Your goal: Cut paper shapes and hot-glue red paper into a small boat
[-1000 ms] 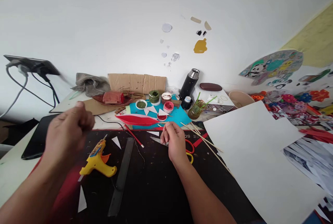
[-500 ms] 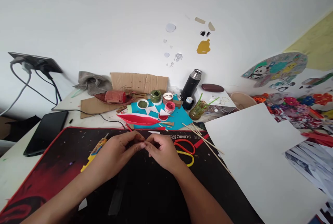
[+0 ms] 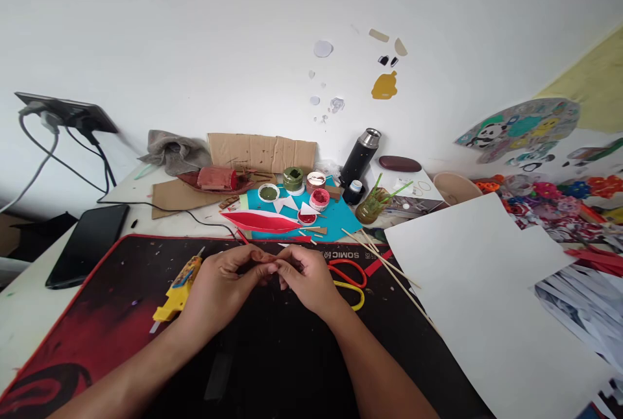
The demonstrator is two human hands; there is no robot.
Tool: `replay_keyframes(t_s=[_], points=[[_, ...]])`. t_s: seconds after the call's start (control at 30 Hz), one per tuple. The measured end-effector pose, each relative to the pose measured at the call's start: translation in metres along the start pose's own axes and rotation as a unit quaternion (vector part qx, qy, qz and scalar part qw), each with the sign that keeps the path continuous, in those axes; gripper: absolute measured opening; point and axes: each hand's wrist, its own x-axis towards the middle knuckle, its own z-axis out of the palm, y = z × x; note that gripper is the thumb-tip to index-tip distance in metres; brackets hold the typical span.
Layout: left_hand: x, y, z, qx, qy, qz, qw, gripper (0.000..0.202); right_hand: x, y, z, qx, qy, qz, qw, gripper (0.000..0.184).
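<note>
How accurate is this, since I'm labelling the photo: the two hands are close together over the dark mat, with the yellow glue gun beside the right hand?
Not quite: the head view shows the yellow glue gun beside the left hand, not the right hand. The two hands are indeed close together over the dark mat.

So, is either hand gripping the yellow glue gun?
No, the yellow glue gun lies on the black mat, while the left hand and right hand meet to its right.
</note>
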Motion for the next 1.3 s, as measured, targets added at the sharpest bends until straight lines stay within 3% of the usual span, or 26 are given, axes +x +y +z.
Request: replay_keyframes(t_s=[0.13,0.5,0.6,0.77,0.93,1.03,1.1,1.17,1.27,1.3], points=[[0.000,0.002,0.005,0.010,0.050,0.043,0.998,0.014,0.000,0.000,0.002,0.050,0.005,0.010,0.999,0.045],[0.001,0.001,0.012,-0.011,0.082,0.097,0.992,0.015,0.000,0.000,0.009,0.126,-0.005,0.019,0.992,0.059],[0.000,0.003,0.013,-0.043,0.061,0.074,0.994,0.018,0.000,0.002,0.011,0.140,-0.015,0.019,0.990,0.061],[-0.002,0.005,0.016,-0.173,0.005,-0.034,0.984,0.030,-0.001,0.001,0.013,0.141,-0.021,0.020,0.990,0.061],[0.006,0.009,-0.002,-0.108,-0.042,-0.054,0.992,0.045,-0.004,-0.005,0.013,0.128,-0.037,0.026,0.991,0.066],[0.037,0.011,-0.026,0.051,-0.030,-0.043,0.997,0.061,-0.006,-0.008,0.014,0.108,-0.026,0.032,0.993,0.068],[0.072,0.011,-0.042,0.191,0.025,-0.013,0.981,0.057,-0.007,-0.008,0.015,0.092,-0.022,0.038,0.995,0.069],[0.112,0.009,-0.052,0.359,0.000,0.016,0.933,0.050,-0.008,-0.008,0.015,0.073,-0.023,0.039,0.996,0.067],[0.167,0.002,-0.054,0.409,-0.040,0.029,0.911,0.031,-0.009,-0.010,0.013,0.025,-0.014,0.026,0.999,0.058],[0.182,-0.002,-0.052,0.428,-0.058,0.044,0.901,0.038,-0.009,-0.011,0.013,0.004,-0.007,0.019,1.000,0.055]])
